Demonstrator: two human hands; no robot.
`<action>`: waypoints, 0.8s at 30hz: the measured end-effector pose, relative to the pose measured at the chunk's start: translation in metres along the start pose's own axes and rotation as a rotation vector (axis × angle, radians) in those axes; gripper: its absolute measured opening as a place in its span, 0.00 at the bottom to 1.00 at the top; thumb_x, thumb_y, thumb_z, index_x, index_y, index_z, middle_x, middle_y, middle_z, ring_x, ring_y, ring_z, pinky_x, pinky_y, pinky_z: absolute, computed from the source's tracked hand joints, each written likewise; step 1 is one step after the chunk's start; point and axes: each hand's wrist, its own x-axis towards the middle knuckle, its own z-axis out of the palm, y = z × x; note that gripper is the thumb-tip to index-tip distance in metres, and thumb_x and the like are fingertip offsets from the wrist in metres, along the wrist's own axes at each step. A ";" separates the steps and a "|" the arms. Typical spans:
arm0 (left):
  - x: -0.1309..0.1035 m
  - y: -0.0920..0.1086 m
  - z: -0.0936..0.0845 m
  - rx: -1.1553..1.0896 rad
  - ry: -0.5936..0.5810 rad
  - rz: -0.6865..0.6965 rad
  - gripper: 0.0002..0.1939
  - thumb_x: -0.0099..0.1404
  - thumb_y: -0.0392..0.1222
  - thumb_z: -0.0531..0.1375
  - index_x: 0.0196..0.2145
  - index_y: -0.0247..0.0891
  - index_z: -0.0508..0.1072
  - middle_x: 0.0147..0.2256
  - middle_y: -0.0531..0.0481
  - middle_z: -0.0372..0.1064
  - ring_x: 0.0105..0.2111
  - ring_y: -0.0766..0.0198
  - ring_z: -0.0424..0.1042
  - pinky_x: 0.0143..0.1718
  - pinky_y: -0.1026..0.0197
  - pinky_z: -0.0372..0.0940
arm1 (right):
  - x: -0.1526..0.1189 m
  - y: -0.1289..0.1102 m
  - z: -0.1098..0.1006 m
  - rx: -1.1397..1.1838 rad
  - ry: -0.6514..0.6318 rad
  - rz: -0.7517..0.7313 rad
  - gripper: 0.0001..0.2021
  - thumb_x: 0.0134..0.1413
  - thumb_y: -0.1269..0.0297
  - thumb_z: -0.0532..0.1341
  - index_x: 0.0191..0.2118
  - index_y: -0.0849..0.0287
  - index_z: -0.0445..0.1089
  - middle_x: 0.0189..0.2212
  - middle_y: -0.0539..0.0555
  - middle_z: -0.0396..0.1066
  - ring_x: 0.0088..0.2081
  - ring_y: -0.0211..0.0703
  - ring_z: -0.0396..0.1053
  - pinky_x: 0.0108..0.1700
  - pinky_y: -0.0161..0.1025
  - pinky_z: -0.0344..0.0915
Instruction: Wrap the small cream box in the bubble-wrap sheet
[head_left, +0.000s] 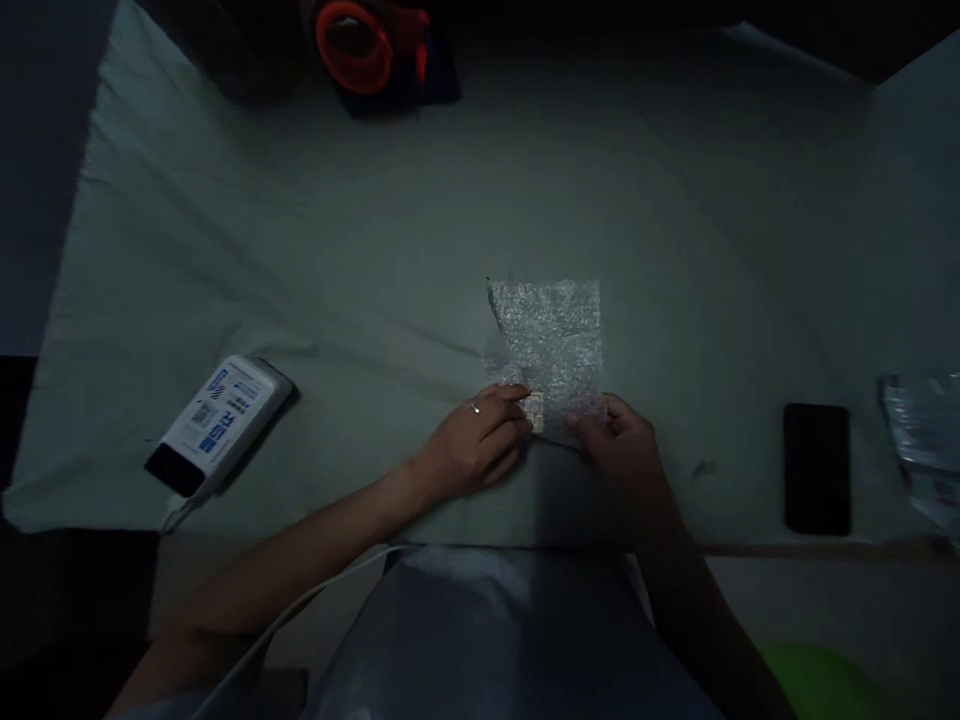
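Note:
A sheet of bubble wrap [559, 335] lies on the cloth-covered table in front of me. On its near part sits a small pale, patterned square item [535, 411]. My left hand [484, 437], with a ring on one finger, rests at the left side of that item, fingers together over its edge and the wrap's left flap. My right hand [616, 432] pinches the near right corner of the bubble wrap between thumb and fingers. The underside of the small item is hidden.
A white power bank [225, 420] with a cable lies at the left, on a dark object. A black phone [817, 468] and a shiny plastic packet [930, 440] are at the right. An orange and dark object [356, 50] stands at the back.

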 end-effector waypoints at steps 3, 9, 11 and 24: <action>0.002 -0.002 0.001 -0.025 -0.005 0.010 0.08 0.62 0.30 0.56 0.41 0.31 0.67 0.36 0.41 0.68 0.52 0.51 0.67 0.52 0.47 0.68 | 0.000 -0.004 0.002 -0.001 -0.032 -0.009 0.08 0.40 0.62 0.62 0.29 0.58 0.66 0.21 0.46 0.67 0.24 0.37 0.66 0.25 0.32 0.61; 0.003 -0.002 -0.001 -0.020 -0.013 0.030 0.08 0.63 0.30 0.56 0.41 0.30 0.68 0.36 0.41 0.69 0.52 0.52 0.67 0.51 0.48 0.69 | -0.001 -0.017 0.015 0.136 -0.076 0.026 0.10 0.37 0.62 0.64 0.30 0.58 0.67 0.20 0.45 0.68 0.21 0.33 0.64 0.23 0.31 0.60; 0.004 -0.001 -0.002 0.007 -0.017 0.031 0.07 0.63 0.30 0.55 0.40 0.30 0.68 0.35 0.41 0.69 0.52 0.52 0.67 0.51 0.48 0.69 | -0.002 -0.021 0.020 0.172 -0.085 0.026 0.11 0.36 0.62 0.65 0.30 0.59 0.68 0.20 0.46 0.69 0.21 0.33 0.65 0.23 0.31 0.61; -0.002 -0.006 -0.003 0.032 0.083 0.049 0.08 0.61 0.32 0.59 0.40 0.33 0.69 0.38 0.43 0.73 0.44 0.58 0.72 0.46 0.54 0.71 | -0.017 -0.033 0.014 0.022 -0.242 -0.125 0.14 0.48 0.67 0.58 0.42 0.60 0.75 0.31 0.51 0.77 0.29 0.36 0.73 0.35 0.37 0.71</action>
